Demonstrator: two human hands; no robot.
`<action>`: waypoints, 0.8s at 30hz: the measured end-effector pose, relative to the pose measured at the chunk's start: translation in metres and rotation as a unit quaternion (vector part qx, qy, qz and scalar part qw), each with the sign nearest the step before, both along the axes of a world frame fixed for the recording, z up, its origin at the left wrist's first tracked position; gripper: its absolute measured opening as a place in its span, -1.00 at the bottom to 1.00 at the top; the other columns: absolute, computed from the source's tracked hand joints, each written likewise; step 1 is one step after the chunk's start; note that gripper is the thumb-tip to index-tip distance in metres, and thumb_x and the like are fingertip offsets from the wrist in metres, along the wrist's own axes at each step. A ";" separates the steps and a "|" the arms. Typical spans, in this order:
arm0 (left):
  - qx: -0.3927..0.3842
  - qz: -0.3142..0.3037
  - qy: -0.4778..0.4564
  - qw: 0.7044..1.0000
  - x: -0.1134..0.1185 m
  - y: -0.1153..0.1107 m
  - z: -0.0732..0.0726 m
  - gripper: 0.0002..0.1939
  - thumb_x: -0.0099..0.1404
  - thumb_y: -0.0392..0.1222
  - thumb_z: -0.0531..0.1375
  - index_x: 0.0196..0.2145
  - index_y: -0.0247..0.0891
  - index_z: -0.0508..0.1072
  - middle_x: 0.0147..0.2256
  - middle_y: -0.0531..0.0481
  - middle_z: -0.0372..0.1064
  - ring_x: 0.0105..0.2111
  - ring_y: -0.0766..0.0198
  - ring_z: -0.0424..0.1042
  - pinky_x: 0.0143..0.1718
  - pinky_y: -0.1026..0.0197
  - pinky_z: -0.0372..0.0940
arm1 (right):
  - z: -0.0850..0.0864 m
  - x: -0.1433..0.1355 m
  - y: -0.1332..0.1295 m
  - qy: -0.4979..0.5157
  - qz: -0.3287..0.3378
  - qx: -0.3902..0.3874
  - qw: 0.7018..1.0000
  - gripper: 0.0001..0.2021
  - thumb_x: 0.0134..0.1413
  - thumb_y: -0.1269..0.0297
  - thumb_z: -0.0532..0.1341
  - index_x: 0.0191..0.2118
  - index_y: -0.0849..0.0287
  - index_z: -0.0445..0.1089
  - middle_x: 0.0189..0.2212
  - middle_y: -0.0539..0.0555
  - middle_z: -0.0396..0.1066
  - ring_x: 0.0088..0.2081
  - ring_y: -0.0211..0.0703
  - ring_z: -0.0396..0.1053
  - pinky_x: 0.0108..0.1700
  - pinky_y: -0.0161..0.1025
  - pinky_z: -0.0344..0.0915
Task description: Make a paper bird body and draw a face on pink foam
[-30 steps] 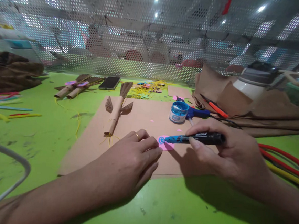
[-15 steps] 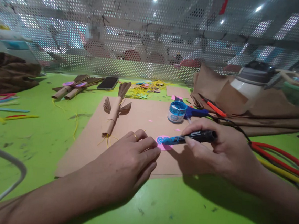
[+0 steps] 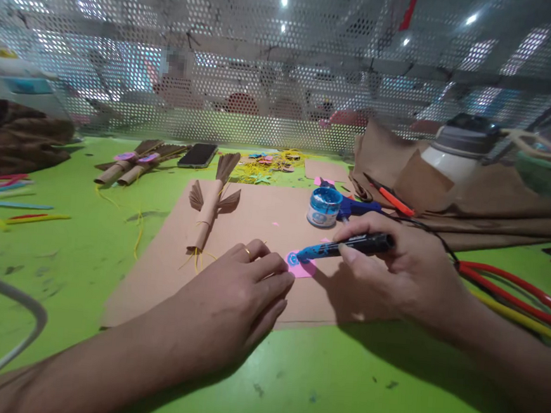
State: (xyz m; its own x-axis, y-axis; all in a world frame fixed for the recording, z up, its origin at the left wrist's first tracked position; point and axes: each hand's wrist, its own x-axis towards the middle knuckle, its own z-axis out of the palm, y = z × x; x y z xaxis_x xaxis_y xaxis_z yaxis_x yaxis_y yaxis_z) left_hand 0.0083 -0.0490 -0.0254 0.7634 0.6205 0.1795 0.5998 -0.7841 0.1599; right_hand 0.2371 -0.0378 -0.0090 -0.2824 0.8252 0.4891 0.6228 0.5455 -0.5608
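A small pink paper piece (image 3: pixel 305 270) with blue spiral marks lies on a brown paper sheet (image 3: pixel 155 280). My left hand (image 3: pixel 249 293) rests on the sheet, its fingertips at the left edge of the pink piece. In my right hand (image 3: pixel 394 273) is a black marker (image 3: pixel 365 243) with a blue-smeared front end, its tip over the blue marks. Behind them stands an open jar of blue paint (image 3: pixel 324 207), beside a blue glue gun (image 3: pixel 361 207). A rolled brown paper figure (image 3: pixel 208 211) with pleated parts lies left of the jar.
Two similar paper figures (image 3: pixel 128 166) and a phone (image 3: pixel 197 155) lie at the back left. Yellow shreds (image 3: pixel 279 163) are behind the sheet. At right are an orange cutter (image 3: pixel 395 200), a white bottle (image 3: pixel 456 151), folded brown paper (image 3: pixel 504 205) and red-handled pliers (image 3: pixel 517 289).
The marker in my right hand has shifted very slightly left, its tip still over the pink piece. My left hand stays nearly in place. The whole view has shifted slightly.
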 end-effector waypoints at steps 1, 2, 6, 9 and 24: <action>-0.002 0.000 0.001 1.000 0.000 0.000 0.000 -0.73 0.44 -0.21 -0.05 -0.12 -0.26 0.43 -0.18 -0.08 0.34 -0.19 0.13 0.20 -0.11 0.01 0.18 | -0.001 0.000 0.001 -0.008 0.000 0.002 1.000 -0.88 0.02 0.33 0.19 -0.33 0.17 0.46 -0.35 0.09 0.51 -0.33 -0.12 0.45 -0.39 -0.27 0.31; -0.004 0.000 0.003 1.000 0.000 0.000 0.000 -0.73 0.44 -0.21 -0.05 -0.12 -0.26 0.43 -0.18 -0.08 0.34 -0.19 0.13 0.20 -0.10 0.00 0.18 | -0.001 0.001 0.001 -0.014 0.001 0.003 1.000 -0.88 0.02 0.33 0.19 -0.32 0.17 0.46 -0.35 0.10 0.51 -0.32 -0.11 0.45 -0.37 -0.25 0.32; -0.005 -0.005 0.003 1.000 0.001 0.001 0.000 -0.72 0.44 -0.21 -0.06 -0.12 -0.27 0.43 -0.18 -0.09 0.34 -0.19 0.13 0.19 -0.10 0.00 0.17 | -0.002 0.002 0.000 -0.027 0.019 -0.002 0.999 -0.89 0.04 0.33 0.18 -0.31 0.16 0.45 -0.30 0.12 0.51 -0.23 -0.03 0.44 -0.24 -0.16 0.34; -0.001 -0.007 -0.001 1.000 0.001 0.001 0.001 -0.72 0.44 -0.22 -0.06 -0.12 -0.28 0.43 -0.19 -0.10 0.34 -0.20 0.13 0.19 -0.10 0.00 0.17 | 0.000 0.003 -0.002 -0.024 0.034 -0.004 0.999 -0.90 0.07 0.30 0.19 -0.33 0.15 0.45 -0.28 0.12 0.51 -0.20 -0.02 0.43 -0.18 -0.11 0.34; -0.004 -0.009 0.003 1.000 0.002 0.000 0.003 -0.71 0.44 -0.23 -0.06 -0.10 -0.29 0.43 -0.19 -0.11 0.35 -0.20 0.13 0.19 -0.12 0.00 0.18 | 0.001 0.002 -0.005 -0.027 0.032 -0.003 0.999 -0.94 0.03 0.38 0.19 -0.37 0.14 0.43 -0.38 0.08 0.51 -0.18 0.01 0.44 -0.26 -0.18 0.32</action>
